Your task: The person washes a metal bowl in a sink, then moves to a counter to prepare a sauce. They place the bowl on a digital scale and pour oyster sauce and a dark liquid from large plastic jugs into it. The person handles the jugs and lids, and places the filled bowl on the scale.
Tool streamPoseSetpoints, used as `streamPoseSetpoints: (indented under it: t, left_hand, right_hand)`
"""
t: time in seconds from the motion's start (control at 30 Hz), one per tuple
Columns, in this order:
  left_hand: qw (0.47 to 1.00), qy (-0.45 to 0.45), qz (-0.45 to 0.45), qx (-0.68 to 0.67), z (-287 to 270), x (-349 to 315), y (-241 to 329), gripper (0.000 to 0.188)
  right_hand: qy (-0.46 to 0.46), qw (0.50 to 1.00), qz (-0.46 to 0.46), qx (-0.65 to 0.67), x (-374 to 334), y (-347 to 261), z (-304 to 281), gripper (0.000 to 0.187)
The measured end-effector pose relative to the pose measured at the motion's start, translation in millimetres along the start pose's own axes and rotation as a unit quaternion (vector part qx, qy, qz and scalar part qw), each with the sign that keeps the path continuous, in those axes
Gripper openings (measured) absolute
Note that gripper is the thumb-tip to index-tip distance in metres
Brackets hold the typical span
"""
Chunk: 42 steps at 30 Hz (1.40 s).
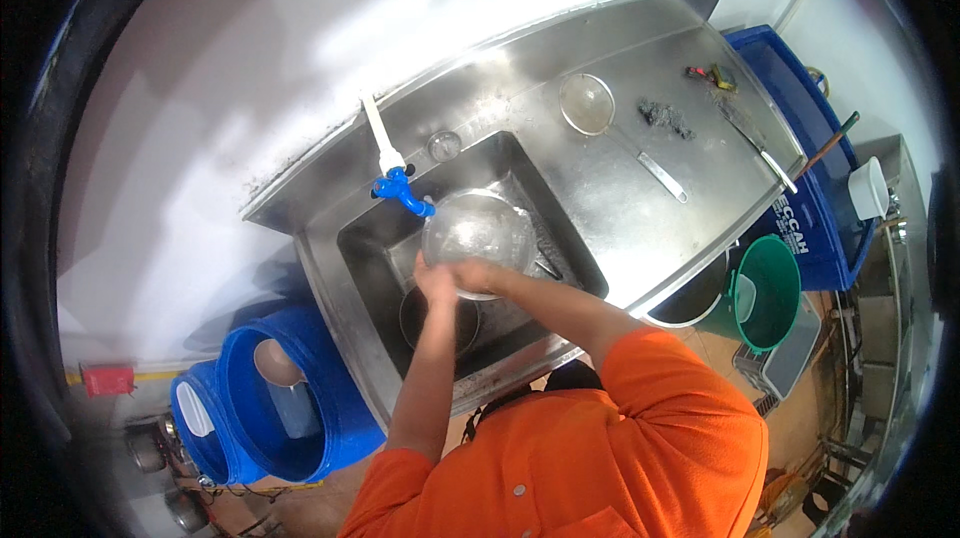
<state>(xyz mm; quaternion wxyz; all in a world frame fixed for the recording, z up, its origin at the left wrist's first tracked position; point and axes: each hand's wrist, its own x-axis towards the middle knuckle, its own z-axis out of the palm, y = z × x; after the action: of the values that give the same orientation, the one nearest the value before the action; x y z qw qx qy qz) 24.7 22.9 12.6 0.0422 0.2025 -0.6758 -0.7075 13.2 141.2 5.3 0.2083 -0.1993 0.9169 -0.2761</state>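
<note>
A round, shiny metal dish [480,228] is held over the sink [360,268], just beside the blue tap [402,188]. Whether it is a bowl or a lid I cannot make out. At its near left edge my left hand [435,280] grips the rim, fingers partly hidden behind it. My right hand [476,276] is closed at the near rim, touching the left hand. Below my hands, a round metal pot [465,328] stands in the basin, partly covered by my left arm. Dark, thin items [547,263] lie at the basin's right side.
On the drainboard [640,228] lie a long-handled strainer [587,105], dark scouring mesh [665,119] and a long metal utensil [757,146]. Blue barrels [345,378] stand left of the sink. To the right are a green bucket [765,293] and a blue bin [815,228].
</note>
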Motion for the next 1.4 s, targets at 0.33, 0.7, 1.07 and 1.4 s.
streamPoseSetpoints:
  t: [0.33,0.7,1.07,1.4]
  left_hand:
    - [0.964,0.013,0.191,0.185,47.0,-21.8,10.8,0.041]
    - [0.994,-0.084,-0.041,-0.061,51.6,-23.9,20.7,0.056]
    - [0.799,-0.446,-0.32,-0.245,122.5,57.3,4.6,0.036]
    - [0.979,-0.119,0.157,0.053,32.1,83.1,71.6,0.029]
  right_hand:
    - [0.136,0.987,0.033,0.083,6.2,82.2,4.1,0.023]
    - [0.143,0.583,0.149,0.786,-129.6,67.9,-26.5,0.063]
    - [0.511,0.838,0.181,0.055,-239.7,-44.0,-122.6,0.102]
    - [0.804,0.476,0.319,-0.159,-561.8,-121.6,-40.1,0.074]
